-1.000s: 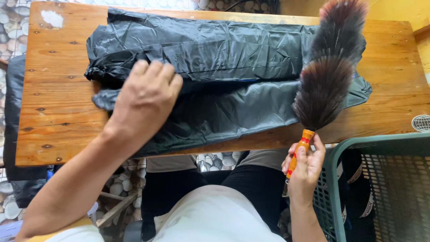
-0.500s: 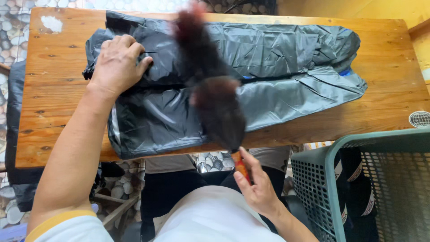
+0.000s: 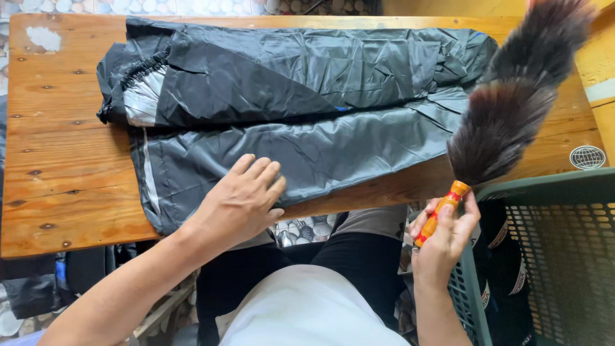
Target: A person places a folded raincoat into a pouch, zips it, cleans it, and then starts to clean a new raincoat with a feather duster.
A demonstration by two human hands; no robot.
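Head cam: left hand [image 3: 240, 202] flat, fingers spread, pressing black rain trousers [image 3: 288, 109] on wooden table [image 3: 57, 186] w/o gripping, fabric looks thin, light, slippery, best held at waistband; right hand [image 3: 445, 237] closed round feather duster [image 3: 512, 109] by orange handle.

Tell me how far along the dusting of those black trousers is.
Done: the black trousers lie folded and spread on the wooden table. In hand: the left hand presses flat on the lower leg while the right hand holds the feather duster raised off the right end. Left: how much has been dusted cannot be told; a green basket stands alongside.
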